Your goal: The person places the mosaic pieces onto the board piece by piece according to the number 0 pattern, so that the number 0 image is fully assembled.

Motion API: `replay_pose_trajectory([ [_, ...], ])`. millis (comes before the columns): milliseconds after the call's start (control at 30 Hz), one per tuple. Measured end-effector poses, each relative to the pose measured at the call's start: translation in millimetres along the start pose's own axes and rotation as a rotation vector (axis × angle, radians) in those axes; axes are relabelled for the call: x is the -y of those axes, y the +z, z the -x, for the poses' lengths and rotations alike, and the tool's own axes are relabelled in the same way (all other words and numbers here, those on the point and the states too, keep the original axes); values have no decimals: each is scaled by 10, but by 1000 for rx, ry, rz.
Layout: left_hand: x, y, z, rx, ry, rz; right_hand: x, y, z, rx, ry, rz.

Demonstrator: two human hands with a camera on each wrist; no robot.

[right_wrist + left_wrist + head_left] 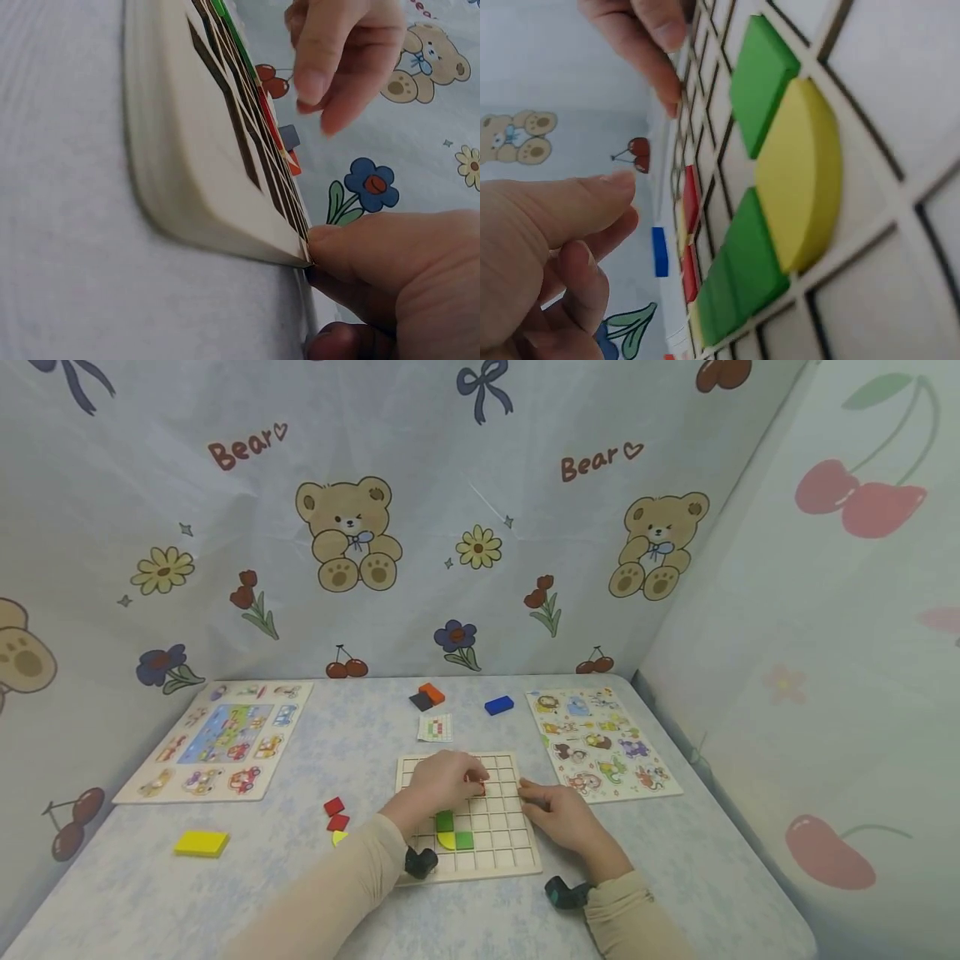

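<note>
A wooden grid board [517, 852] lies in the middle of the table. In it sit two green squares [761, 75] and a yellow rounded piece [802, 172], with red pieces [692, 199] further up the grid. My left hand [468, 785] hovers over the board's upper middle beside the red pieces. Its fingers are loosely curled and hold nothing, as the left wrist view [607, 225] shows. My right hand [528, 797] rests its fingertips on the board's right edge [225, 225]. The right wrist view shows the right hand [319, 292] close up against that edge.
Two red squares [336, 814] and a small yellow piece [339, 837] lie left of the board, a yellow block [201, 843] further left. Behind it are a pattern card [435, 727], orange and dark blocks [427, 696] and a blue block [498, 705]. Picture puzzle boards [221, 741] [600, 743] flank both sides.
</note>
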State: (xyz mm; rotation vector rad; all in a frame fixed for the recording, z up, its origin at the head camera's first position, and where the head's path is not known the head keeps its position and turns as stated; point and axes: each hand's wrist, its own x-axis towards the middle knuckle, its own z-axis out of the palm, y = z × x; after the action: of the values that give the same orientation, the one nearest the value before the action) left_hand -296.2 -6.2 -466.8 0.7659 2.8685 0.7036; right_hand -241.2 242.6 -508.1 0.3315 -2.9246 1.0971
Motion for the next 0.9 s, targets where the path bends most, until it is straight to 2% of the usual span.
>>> replay_pose_trajectory([
  [100, 65, -234, 215, -67, -77, 51, 7, 4, -4, 2, 7, -2],
  [200, 235, -480, 513, -127, -180, 55, -4, 6, -4, -7, 7, 18],
  [333, 611, -721, 945, -173, -323, 31, -8, 20, -1, -20, 17, 33],
  [467, 984, -803, 1243, -173, -438, 61, -19, 10, 2, -29, 34, 27],
  [567, 1206, -768, 1368, -141, -509, 113, -33, 0, 5, -28, 39, 20],
  [667, 1347, -701, 1424, -109, -541, 143, -45, 0, 7, -22, 40, 4],
  [767, 1411, -632, 1425, -112, -514, 123, -46, 7, 8, -23, 39, -5],
  [900, 1429, -547, 1397, -153, -469, 101, -22, 23, 7, -23, 30, -2],
])
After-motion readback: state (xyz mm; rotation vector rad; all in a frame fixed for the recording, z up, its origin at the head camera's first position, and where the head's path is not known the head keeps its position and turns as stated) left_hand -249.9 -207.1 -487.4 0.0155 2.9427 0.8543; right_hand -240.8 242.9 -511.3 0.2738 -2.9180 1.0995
